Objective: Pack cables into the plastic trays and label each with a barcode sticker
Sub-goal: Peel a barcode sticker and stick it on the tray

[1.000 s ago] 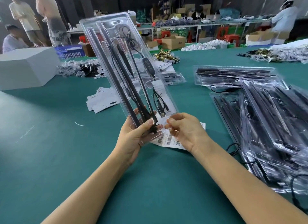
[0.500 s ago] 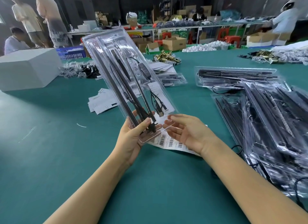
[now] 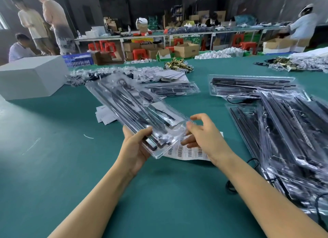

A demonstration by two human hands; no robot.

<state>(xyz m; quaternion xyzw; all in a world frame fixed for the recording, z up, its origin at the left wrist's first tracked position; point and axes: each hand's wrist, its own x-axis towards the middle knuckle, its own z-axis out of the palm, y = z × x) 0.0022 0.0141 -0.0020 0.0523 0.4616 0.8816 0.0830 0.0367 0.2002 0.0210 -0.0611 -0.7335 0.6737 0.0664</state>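
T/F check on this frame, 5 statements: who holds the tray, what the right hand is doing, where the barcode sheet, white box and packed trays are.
1. The left hand grips the near end of the clear plastic tray. True.
2. The right hand pinches a barcode sticker. False: its fingers are spread and relaxed beside the tray's near corner and hold nothing.
3. The barcode sticker sheet lies on the green table under the hands. True.
4. The white box stands at the table's right edge. False: it stands at the far left.
5. The pile of packed trays lies to the right of the hands. True.
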